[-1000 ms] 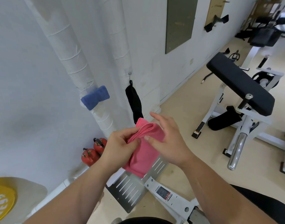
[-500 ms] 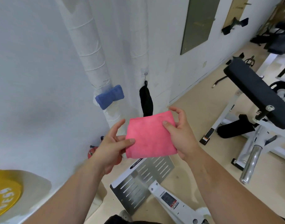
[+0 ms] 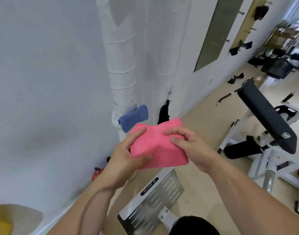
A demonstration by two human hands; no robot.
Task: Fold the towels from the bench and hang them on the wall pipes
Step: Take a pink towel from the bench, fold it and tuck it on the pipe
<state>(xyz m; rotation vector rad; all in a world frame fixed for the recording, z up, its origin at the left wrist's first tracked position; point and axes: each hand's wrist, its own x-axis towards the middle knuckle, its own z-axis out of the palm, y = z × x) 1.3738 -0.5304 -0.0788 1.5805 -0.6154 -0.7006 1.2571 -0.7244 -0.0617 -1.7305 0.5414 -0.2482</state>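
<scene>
Pink terry cloth fills the middle of my view: the pink towel (image 3: 159,146) is folded into a thick pad and held in the air at chest height, between my two hands and in front of the wall pipes. My left hand (image 3: 123,160) grips its left end, thumb across the near face and fingers curled behind, and my right hand (image 3: 190,146) pinches the right part, thumb and fingertips pressing into the top layer. Both are closed on the cloth, neither slack. The pad's long axis runs left to right, roughly level, sagging a little at the lower right corner. Just beyond its upper left corner, a blue towel (image 3: 133,118) already hangs on the left wrapped pipe (image 3: 122,65), and a dark cloth (image 3: 163,115) hangs from a hook by the right pipe (image 3: 164,65). So the pipes lie ahead and slightly left of the towel, and my left hand is the nearer one to them. I judge the folding close to done, with hanging next; that move turns on bringing the pad forward and up without the fold springing open. The padded bench (image 3: 267,116) stands well off to the right.
</scene>
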